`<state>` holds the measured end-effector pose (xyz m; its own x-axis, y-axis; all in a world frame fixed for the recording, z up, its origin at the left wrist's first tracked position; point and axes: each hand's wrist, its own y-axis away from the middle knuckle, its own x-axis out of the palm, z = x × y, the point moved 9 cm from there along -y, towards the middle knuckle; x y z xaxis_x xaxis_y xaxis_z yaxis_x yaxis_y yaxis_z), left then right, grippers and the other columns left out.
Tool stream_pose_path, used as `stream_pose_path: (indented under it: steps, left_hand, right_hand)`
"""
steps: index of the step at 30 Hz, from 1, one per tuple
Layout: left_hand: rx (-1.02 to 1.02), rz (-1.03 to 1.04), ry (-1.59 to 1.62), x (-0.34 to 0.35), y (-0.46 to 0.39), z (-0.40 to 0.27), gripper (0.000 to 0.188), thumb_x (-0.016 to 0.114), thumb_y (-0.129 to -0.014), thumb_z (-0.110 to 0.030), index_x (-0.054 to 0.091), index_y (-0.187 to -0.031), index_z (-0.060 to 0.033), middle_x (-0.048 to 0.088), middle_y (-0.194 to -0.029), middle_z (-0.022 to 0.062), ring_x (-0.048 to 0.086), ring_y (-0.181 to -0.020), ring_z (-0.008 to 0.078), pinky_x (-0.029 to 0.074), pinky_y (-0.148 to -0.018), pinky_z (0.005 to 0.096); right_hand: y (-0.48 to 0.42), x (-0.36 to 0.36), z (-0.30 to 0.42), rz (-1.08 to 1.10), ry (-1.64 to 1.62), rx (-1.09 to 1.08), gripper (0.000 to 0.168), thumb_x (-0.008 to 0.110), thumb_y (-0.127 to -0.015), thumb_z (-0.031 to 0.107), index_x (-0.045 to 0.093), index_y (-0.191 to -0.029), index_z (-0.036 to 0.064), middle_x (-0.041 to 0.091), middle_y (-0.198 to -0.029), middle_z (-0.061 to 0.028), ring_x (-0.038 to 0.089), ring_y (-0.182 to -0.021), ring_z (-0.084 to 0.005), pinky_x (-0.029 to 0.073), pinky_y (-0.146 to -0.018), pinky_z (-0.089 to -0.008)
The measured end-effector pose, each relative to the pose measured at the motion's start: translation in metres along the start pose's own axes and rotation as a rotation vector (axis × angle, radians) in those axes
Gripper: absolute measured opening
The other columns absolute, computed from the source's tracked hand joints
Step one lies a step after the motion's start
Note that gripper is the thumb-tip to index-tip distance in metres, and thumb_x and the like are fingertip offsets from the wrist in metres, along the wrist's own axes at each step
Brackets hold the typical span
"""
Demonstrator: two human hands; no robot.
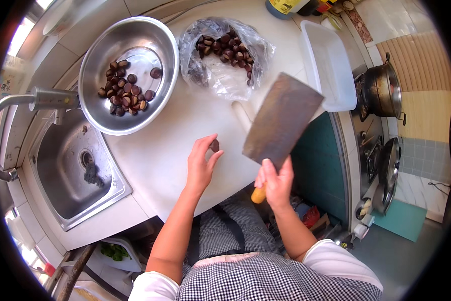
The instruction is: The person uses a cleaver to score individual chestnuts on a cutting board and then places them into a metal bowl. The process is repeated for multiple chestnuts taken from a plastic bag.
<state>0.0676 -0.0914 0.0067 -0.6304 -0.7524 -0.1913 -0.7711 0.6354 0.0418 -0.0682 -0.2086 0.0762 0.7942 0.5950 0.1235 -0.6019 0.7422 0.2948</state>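
Between the thumb and fingers of my left hand (201,160) is a single chestnut (214,146), over the white cutting board (161,161). My right hand (276,180) grips the yellow handle (259,194) of a Chinese cleaver, its broad dark blade (284,120) raised over the board's right side. Beyond my left hand, a stainless steel basin (94,101) contains several chestnuts (125,90), some with pale patches. More chestnuts (229,49) lie in an open clear plastic bag (225,81) to the basin's right. The blade partly hides a pale, rod-like thing (242,116) on the board.
A translucent plastic tub (329,64) stands at the right back. On the left, a steel sink (60,173) holds a dark scouring pad (93,175), beneath a faucet (54,99). A blackened pot (379,90) and a pan (389,169) sit at the stove on the right.
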Motion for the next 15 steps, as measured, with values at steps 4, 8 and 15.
stream_pose_path:
  steps: [4, 8, 15]
  left_hand:
    - [0.241, -0.152, -0.572, 0.001, 0.006, -0.019, 0.041, 0.075, -0.061, -0.011, 0.056, -0.098, -0.009, 0.058, -0.094, 0.0063, 0.053, -0.096, 0.0254, 0.035, -0.086, 0.0374]
    - [0.123, -0.22, -0.693, -0.006, 0.025, -0.004, 0.045, 0.076, -0.059, -0.012, 0.054, -0.098, -0.011, 0.055, -0.101, 0.0038, 0.047, -0.102, 0.026, 0.029, -0.091, 0.0393]
    - [0.008, -0.138, -0.68, -0.023, 0.042, -0.004, 0.063, 0.078, -0.057, -0.016, 0.048, -0.112, -0.0094, 0.05, -0.107, 0.0078, 0.043, -0.105, 0.027, 0.029, -0.09, 0.0392]
  right_hand:
    - [0.002, 0.011, -0.031, 0.064, 0.144, 0.066, 0.017, 0.049, -0.089, 0.006, 0.043, -0.105, 0.002, 0.045, -0.061, -0.0012, 0.043, -0.045, -0.0073, 0.041, -0.043, -0.0224]
    - [0.001, 0.02, -0.042, 0.103, 0.385, 0.006, 0.025, 0.053, -0.088, 0.011, 0.049, -0.111, 0.001, 0.051, -0.058, -0.0014, 0.046, -0.044, -0.007, 0.04, -0.043, -0.0224]
    - [0.006, 0.049, -0.031, 0.197, 0.621, -0.221, 0.03, 0.055, -0.087, 0.011, 0.052, -0.116, 0.006, 0.06, -0.069, -0.0119, 0.057, -0.052, -0.0187, 0.046, -0.05, -0.0284]
